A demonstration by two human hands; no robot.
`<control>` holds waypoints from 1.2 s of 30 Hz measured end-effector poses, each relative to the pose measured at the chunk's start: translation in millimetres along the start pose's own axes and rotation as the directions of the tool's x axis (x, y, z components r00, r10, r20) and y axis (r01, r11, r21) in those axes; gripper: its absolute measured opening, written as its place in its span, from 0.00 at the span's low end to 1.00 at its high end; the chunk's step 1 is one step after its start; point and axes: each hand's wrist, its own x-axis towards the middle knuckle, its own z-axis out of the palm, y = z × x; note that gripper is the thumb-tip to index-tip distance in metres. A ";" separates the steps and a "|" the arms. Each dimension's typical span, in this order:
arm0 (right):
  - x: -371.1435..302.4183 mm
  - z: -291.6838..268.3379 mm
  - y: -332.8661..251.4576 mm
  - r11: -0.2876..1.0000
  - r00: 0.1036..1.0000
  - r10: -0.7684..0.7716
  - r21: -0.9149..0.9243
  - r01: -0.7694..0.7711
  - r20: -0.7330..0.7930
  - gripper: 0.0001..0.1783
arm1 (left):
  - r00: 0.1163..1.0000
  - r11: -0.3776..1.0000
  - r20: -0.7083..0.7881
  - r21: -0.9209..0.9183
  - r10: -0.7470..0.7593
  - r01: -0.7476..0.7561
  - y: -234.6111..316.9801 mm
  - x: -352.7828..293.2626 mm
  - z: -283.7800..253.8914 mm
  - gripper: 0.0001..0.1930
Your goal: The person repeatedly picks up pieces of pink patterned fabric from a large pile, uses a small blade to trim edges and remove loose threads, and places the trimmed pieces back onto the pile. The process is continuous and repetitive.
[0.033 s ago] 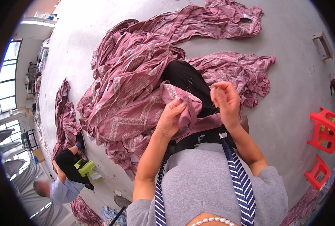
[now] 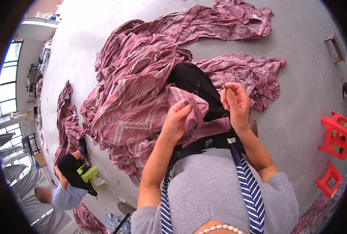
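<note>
A large heap of dusty-pink patterned cloth with pale lace-like bands spreads over my lap and onto the floor ahead. My left hand is closed on a folded edge of this cloth, thumb pressed over it. Apart from the cloth, to its right, my right hand is raised in a pinch. A thin dark pointed thing, needle-like, sticks up from its fingertips; its lower part is hidden by the fingers. Loose pale threads lie on my black-clothed knee between the hands.
Red plastic stools stand at the right, below a small wooden frame. At the left a person sits by a green stool, near more pink cloth. Grey floor surrounds the heap.
My right hand has turned and shifted slightly, and the thin dark thing now shows above its fingertips. The left hand keeps its hold on the cloth, nearly unmoved.
</note>
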 end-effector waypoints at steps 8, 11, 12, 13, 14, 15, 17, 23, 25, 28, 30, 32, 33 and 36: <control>-16.3 36.3 18.6 0.973 0.973 0.108 -0.221 -0.062 0.202 0.16 | 0.858 0.655 0.010 0.642 0.514 -0.400 1.3 -9.2 23.7 0.13; -13.1 37.8 11.8 0.948 0.971 0.114 -0.314 -0.044 0.208 0.14 | 0.870 0.673 0.037 0.619 0.491 -0.406 2.6 -18.1 26.2 0.14; -11.7 41.6 6.1 0.925 0.979 0.053 -0.378 0.026 0.196 0.10 | 0.868 0.662 0.040 0.629 0.495 -0.407 3.5 -19.3 28.4 0.14; -10.8 40.9 7.4 0.917 0.982 0.039 -0.397 0.037 0.183 0.09 | 0.865 0.651 0.044 0.639 0.500 -0.409 4.6 -20.8 31.1 0.13; -9.8 39.2 10.0 0.908 0.985 0.025 -0.416 0.048 0.169 0.07 | 0.862 0.640 0.047 0.649 0.505 -0.411 5.1 -21.7 32.4 0.13; -9.1 37.9 11.2 0.899 0.988 0.010 -0.435 0.059 0.156 0.06 | 0.848 0.594 0.053 0.690 0.528 -0.413 4.0 -20.9 32.9 0.12; -7.9 38.4 7.5 0.892 0.988 0.020 -0.450 0.051 0.150 0.05 | 0.818 0.494 0.071 0.766 0.571 -0.411 0.2 -16.8 32.8 0.11; -5.0 24.7 11.6 0.945 0.981 0.117 -0.322 -0.061 0.158 0.03 | 0.781 0.484 0.070 0.750 0.621 -0.452 6.5 -9.0 30.6 0.06; -3.3 23.1 7.3 0.962 0.957 0.252 -0.141 -0.232 0.142 0.04 | 0.821 0.632 0.016 0.630 0.571 -0.452 11.5 -7.7 31.4 0.06; 1.4 20.2 -6.5 0.893 0.870 0.421 0.050 -0.447 0.259 0.07 | 0.922 0.878 -0.065 0.337 0.383 -0.341 16.6 -6.8 32.5 0.05; 1.5 19.9 -2.3 0.903 0.885 0.399 0.063 -0.424 0.240 0.06 | 0.949 0.938 -0.072 0.193 0.308 -0.289 20.3 -6.5 42.8 0.06; 2.0 20.1 -2.6 0.908 0.894 0.390 0.070 -0.413 0.222 0.06 | 0.964 0.960 -0.074 0.139 0.257 -0.245 20.5 -5.1 43.3 0.06; 2.9 19.6 -4.3 0.908 0.895 0.391 0.069 -0.413 0.212 0.06 | 0.975 0.964 -0.031 0.159 0.220 -0.213 20.7 -4.0 37.7 0.07; 4.7 16.1 -7.7 0.914 0.891 0.381 0.040 -0.403 0.247 0.05 | 0.995 0.960 0.030 0.262 0.099 -0.103 24.2 -5.6 26.9 0.09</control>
